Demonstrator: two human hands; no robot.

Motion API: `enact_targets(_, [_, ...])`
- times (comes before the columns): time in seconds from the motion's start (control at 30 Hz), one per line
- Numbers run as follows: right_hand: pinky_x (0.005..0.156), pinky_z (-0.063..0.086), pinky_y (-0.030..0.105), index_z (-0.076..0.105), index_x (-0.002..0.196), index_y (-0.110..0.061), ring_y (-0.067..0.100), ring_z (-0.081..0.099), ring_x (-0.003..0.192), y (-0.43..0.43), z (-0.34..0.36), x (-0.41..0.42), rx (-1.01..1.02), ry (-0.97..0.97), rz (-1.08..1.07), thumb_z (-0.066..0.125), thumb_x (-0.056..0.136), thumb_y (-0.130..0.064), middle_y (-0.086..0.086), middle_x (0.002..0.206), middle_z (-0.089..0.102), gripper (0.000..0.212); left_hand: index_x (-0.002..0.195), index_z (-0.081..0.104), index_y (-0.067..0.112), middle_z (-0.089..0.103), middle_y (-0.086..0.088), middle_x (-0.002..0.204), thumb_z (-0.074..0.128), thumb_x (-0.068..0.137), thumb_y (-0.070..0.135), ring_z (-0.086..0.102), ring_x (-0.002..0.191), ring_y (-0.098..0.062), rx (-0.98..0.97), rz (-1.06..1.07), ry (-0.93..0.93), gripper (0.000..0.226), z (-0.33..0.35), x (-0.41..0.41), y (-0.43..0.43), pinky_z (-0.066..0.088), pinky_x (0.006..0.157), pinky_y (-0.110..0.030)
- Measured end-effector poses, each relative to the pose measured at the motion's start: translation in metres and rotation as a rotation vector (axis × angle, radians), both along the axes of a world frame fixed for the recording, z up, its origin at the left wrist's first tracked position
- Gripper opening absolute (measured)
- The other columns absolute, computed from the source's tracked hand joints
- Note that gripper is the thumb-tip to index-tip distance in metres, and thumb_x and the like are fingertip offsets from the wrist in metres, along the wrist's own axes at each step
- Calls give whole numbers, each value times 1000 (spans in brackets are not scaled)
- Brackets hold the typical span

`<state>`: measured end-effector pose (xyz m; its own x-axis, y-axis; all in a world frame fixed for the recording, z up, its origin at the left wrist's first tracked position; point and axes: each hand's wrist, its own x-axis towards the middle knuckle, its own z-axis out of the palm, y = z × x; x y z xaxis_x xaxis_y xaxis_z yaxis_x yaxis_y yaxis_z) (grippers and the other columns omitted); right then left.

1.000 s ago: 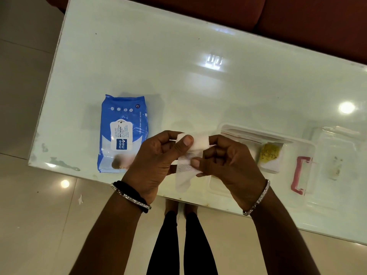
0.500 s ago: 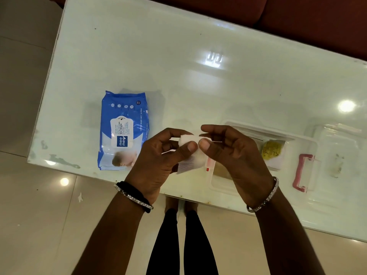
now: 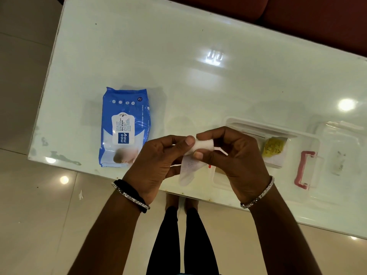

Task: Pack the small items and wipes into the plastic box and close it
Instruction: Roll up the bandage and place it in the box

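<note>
We've got both hands over the near edge of the glossy white surface (image 3: 178, 66), pinching one small white roll (image 3: 203, 145) between them: left hand (image 3: 156, 165) has thumb and fingers closed on its left end, right hand (image 3: 234, 155) closed on its right end. A loose translucent wrapper tail (image 3: 188, 169) with fine print hangs down from the roll, clear of the surface. One blue wet wipes pack (image 3: 125, 127) lies flat to the left, near the front edge, untouched and apart from the hands. One clear plastic box (image 3: 297, 139) sits to the right, open, partly behind the right hand; inside it we count one yellow packet (image 3: 275, 148) lying on something white. One pink latch (image 3: 304, 169) at its right side. The clear lid (image 3: 341, 151) lies further right; we can't tell if it's hinged or separate. One bangle (image 3: 258, 194) on each wrist, plus a black band (image 3: 129, 190) on the left.
</note>
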<state>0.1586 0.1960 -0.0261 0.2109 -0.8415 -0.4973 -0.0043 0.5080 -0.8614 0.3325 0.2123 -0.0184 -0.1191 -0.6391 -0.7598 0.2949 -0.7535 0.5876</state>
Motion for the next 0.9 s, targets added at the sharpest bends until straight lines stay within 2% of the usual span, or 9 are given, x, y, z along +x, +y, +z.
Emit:
enact_targets(0.07, [70,56,25,74,104,-13,21,70,95,2,-1,-1,29,-33,5,83,67,5,11,104,74,43,91,74,22,79,0,86,71,64,34,76,79,-15,-10,24,-13,30,-1,1,1,58,61,-21])
enact_targets(0.13, [76,59,30,68,117,-14,22,70,100,3,-1,-3,101,-62,6,81,67,9,12,112,71,57,91,73,24,79,2,84,71,64,31,76,79,-14,-16,35,-17,28,-3,1,1,58,60,-21])
enact_targets(0.23, [79,58,33,64,124,-13,22,71,97,1,-2,-7,166,-87,3,76,72,14,15,112,72,60,92,73,23,79,1,86,70,66,28,76,80,-14,-13,55,1,27,-5,1,0,59,61,-23])
enact_targets(0.33, [79,52,36,64,124,-12,26,69,92,0,0,-10,187,-102,-18,71,78,12,18,110,73,52,91,74,23,79,-4,89,71,67,26,76,81,-17,-19,61,12,24,-6,2,1,59,61,-25])
enact_targets(0.43, [85,50,44,66,123,-13,28,68,96,0,0,-10,210,-118,-33,76,76,-10,19,110,73,48,92,74,26,77,-4,94,73,65,26,76,83,-17,-53,30,1,27,-7,2,1,59,62,-26])
enact_targets(0.53, [81,54,35,70,118,-17,23,70,92,-2,3,-6,238,-96,-23,80,70,-29,18,109,72,50,102,71,23,76,3,98,73,65,22,75,87,-15,-95,-10,-29,37,-8,1,-1,59,66,-25])
enact_targets(0.7, [64,56,22,72,107,-2,13,73,72,-7,-5,0,192,-40,-50,74,74,-19,1,82,74,38,107,71,22,75,-2,106,78,59,22,74,94,-21,-97,-7,-12,49,-10,4,-2,61,74,-33])
enact_targets(0.8, [64,57,24,74,103,-8,18,73,72,-6,-6,-1,171,-48,-43,77,70,-18,1,84,76,35,109,71,19,74,-8,108,76,62,29,73,97,-23,-24,3,12,48,-9,3,-5,60,75,-32])
enact_targets(0.9, [68,59,31,75,99,-13,23,73,83,-6,-6,-4,120,-31,-28,80,68,-16,6,93,77,32,98,75,21,78,-4,100,72,60,42,75,92,-20,34,-14,56,43,-7,2,-7,60,69,-27])
